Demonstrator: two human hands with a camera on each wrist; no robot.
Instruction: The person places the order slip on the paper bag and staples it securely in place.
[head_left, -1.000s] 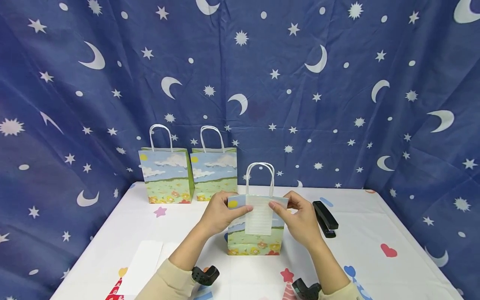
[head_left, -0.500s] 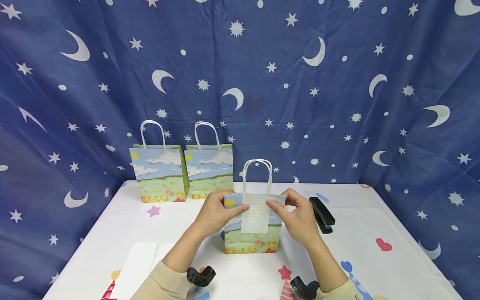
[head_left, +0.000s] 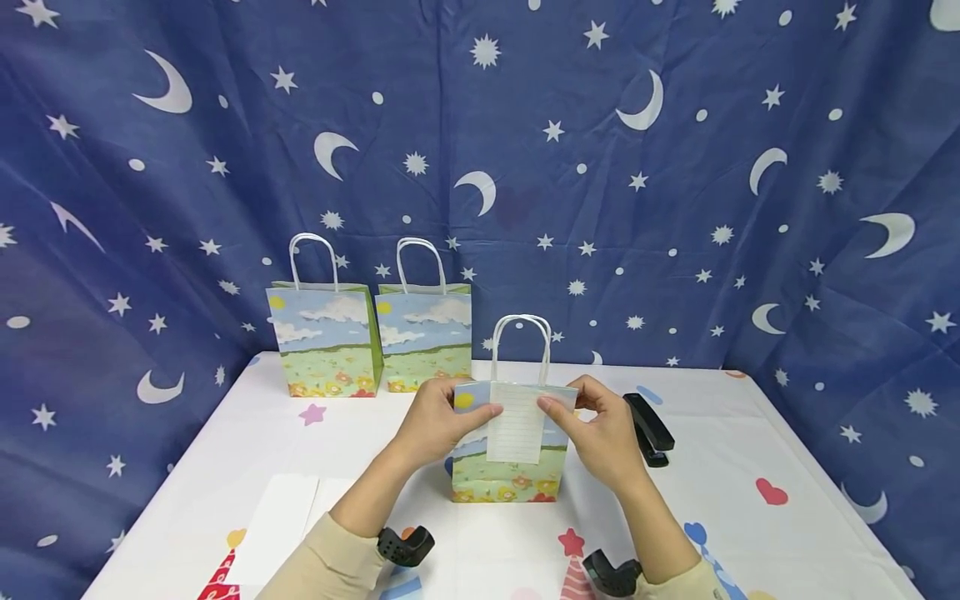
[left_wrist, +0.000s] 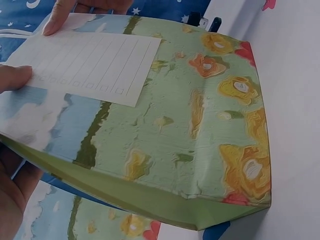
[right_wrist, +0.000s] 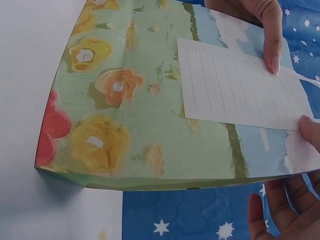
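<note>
A paper gift bag (head_left: 506,487) with a painted meadow and sky stands upright at the middle of the table, its white handles up. Against its upper front lies a lined checklist sheet (head_left: 513,429), top edge level with the bag's rim. My left hand (head_left: 438,421) grips the bag's left upper side, thumb on the sheet's left edge and fingers behind. On the other side my right hand (head_left: 600,425) does likewise, its thumb pressing the sheet's right edge. The left wrist view shows both thumbs on the sheet (left_wrist: 95,65); small boxes run along one side of it.
Two matching gift bags (head_left: 326,342) stand at the back left. A black stapler (head_left: 649,429) lies right of my right hand. White paper (head_left: 277,517) lies at the front left, partly behind my left forearm. A blue star-and-moon curtain (head_left: 525,167) hangs behind the table.
The head view shifts slightly. Both hands keep the same hold on the bag and the sheet, with no other clear movement.
</note>
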